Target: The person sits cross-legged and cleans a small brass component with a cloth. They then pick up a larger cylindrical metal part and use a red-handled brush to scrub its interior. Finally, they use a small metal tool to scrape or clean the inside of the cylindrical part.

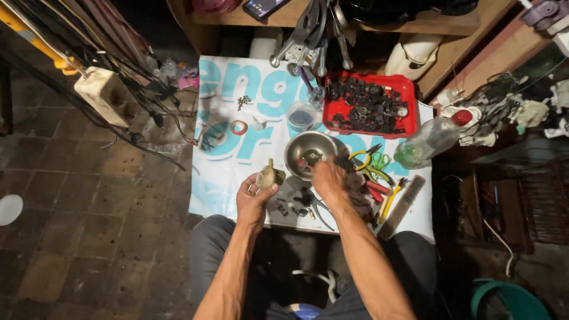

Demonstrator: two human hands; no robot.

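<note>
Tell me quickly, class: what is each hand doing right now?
Left hand: closed on a small brass part.
Right hand: at the steel bowl; grip cannot be told.

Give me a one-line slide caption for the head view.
Left hand holds a small brass part; right hand reaches at a steel bowl.

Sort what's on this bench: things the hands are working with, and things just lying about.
In use: left hand holding brass part; right hand at steel bowl.
Lying about: red tray, plastic bottle, tape ring, pliers.
</note>
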